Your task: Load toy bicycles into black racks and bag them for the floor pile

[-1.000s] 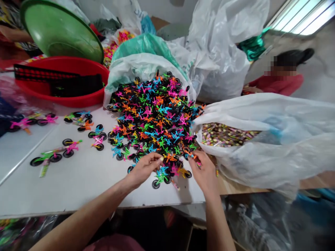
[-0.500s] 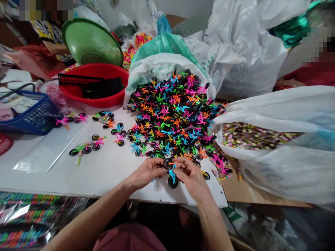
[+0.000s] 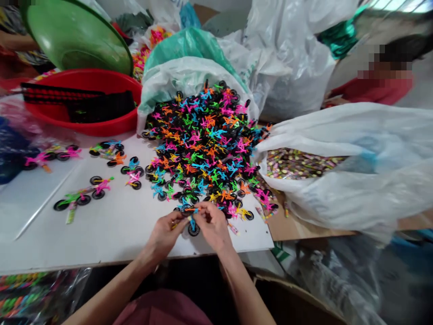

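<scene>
Both hands drew nearer; left hand (image 3: 164, 234) and right hand (image 3: 213, 228) pinching two toy bikes (image 3: 191, 218).

White table (image 3: 111, 234) under a heap of toy bikes (image 3: 203, 140), red basin (image 3: 81, 101), plastic bags (image 3: 345, 176).

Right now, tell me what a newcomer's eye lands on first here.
The heap of tiny bright toy bicycles spilling from a white bag mid-table. Below it, the left hand and right hand pinch one blue bicycle together. A red basin sits far left.
</scene>
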Tool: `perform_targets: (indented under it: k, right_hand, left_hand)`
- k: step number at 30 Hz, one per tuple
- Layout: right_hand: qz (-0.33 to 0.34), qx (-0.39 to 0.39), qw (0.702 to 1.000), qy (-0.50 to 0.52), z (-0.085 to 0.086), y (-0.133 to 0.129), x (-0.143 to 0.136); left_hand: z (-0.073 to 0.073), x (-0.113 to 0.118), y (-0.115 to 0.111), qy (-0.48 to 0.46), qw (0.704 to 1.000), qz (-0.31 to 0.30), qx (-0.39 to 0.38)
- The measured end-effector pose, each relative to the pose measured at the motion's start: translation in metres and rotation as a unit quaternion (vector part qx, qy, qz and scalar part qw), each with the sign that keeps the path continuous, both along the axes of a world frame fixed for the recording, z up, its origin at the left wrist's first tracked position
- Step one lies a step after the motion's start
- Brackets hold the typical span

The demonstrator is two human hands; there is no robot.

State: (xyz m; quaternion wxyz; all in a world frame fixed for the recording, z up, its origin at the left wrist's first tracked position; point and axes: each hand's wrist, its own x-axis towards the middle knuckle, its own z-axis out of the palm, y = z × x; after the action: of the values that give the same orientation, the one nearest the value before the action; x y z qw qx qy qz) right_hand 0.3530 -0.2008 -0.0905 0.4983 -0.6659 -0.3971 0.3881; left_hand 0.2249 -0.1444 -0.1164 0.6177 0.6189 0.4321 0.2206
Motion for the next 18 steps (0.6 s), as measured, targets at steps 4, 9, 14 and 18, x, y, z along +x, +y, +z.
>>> perform_targets:
  k: [4, 9, 14, 18]
  right_hand:
    - [-0.05, 0.02, 0.991, -0.121, 0.005, -0.016, 0.061]
    - [-0.169, -0.156, 0.839, -0.493, -0.02, -0.046, 0.174]
    - [-0.121, -0.226, 0.778, -0.574, -0.042, -0.037, 0.207]
    - [-0.102, -0.175, 0.839, -0.506, -0.049, -0.039, 0.223]
  left_hand:
    - [0.03, -0.047, 0.054, 0.1, 0.99, 0.063, 0.074]
    - [0.055, -0.074, 0.108, 0.272, 0.847, 0.198, 0.412]
    - [0.047, 0.079, 0.046, 0.145, 0.816, -0.168, 0.534]
    - [0.028, 0.198, 0.006, 0.231, 0.72, -0.38, 0.533]
